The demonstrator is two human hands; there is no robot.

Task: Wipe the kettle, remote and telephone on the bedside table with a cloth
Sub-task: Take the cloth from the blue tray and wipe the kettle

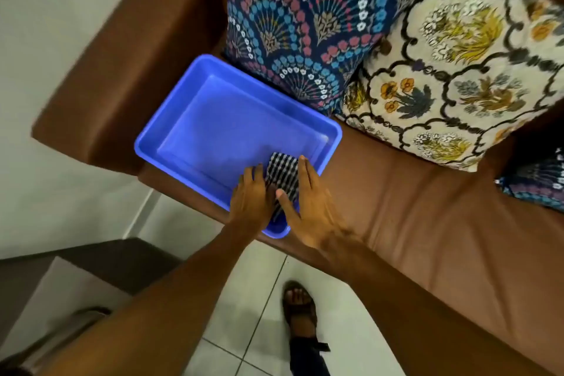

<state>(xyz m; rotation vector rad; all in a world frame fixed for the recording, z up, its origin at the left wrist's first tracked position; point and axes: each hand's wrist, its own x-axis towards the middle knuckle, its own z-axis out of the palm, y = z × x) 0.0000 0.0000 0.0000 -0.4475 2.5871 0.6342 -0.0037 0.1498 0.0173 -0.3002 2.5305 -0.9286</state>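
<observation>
Both forearms reach down: my left hand [253, 198] and right hand [308, 207], fingers flat, bracket the cloth [282, 175] in the tray [171, 131]; I should pinch it fully before lifting

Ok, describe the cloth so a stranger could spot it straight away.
Find the brown sofa, then the blue tray on its seat beside the patterned cushions. In the tray's near corner, between the left hand and right hand, lies the cloth: small, folded, dark-and-white checked, the tray's only content.

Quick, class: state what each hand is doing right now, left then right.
Left hand: fingers curled on the checked cloth in the blue tray; firm grip cannot be told.
Right hand: open, fingers straight, resting against the cloth.
</observation>
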